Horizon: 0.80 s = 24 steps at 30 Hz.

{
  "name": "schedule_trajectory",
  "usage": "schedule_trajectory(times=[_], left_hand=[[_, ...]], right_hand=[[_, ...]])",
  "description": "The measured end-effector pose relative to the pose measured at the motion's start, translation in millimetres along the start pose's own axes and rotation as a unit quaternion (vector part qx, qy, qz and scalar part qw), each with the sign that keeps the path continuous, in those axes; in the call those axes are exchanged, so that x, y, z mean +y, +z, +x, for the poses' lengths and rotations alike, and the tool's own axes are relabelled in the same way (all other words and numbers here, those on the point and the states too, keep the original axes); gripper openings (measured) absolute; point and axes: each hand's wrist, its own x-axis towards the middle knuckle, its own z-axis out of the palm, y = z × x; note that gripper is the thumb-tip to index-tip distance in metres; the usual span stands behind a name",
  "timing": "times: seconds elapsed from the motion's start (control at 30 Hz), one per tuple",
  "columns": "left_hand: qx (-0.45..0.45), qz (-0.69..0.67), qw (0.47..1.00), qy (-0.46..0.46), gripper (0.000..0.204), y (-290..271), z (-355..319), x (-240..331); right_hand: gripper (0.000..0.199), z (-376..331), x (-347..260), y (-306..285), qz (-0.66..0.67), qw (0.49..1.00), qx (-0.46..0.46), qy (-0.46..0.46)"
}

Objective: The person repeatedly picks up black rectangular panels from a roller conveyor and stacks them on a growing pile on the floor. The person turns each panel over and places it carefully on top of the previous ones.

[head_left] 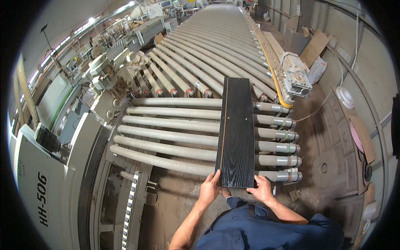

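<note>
A long black wood-grain board (237, 137) lies lengthwise away from me across the conveyor rollers. Two small light dots show on its face, and a thin yellowish line runs along its left edge. My left hand (210, 189) grips the near left corner, thumb up along the edge. At the near right corner my right hand (261, 189) is closed on the same board, its fingers partly hidden beneath. Under the board, the near grey rollers (175, 132) run crosswise and stick out on both sides.
A large pale machine (46, 187) stands at the left, with a toothed chain track (130, 208) beside it. Beyond, a long roller conveyor (208, 37) stretches away. A motor gearbox (296, 77) sits at its right side. Dusty panels (333, 146) lean along the right wall.
</note>
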Motion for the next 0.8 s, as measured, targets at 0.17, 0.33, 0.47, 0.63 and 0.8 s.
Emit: schedule_trajectory(times=[0.17,0.33,0.47,0.63,0.8], left_hand=[[0.027,-0.014,0.999,0.037,0.074,12,2,-11],[0.075,-0.04,0.996,0.025,0.066,5,-16,-12],[0.069,-0.025,0.997,0.002,0.06,6,-22,-16],[0.094,-0.021,0.995,0.037,0.058,10,-21,-25],[0.091,-0.018,0.994,0.051,0.059,8,-16,-27]], right_hand=[[0.068,0,21,0,0.041,0.999,-0.023,0.0],[0.071,4,19,-6,0.024,0.999,-0.047,-0.004],[0.07,6,25,-5,0.026,0.998,-0.04,-0.036],[0.07,3,34,0,0.04,0.998,-0.032,-0.04],[0.062,3,41,3,0.1,0.994,-0.043,-0.027]])
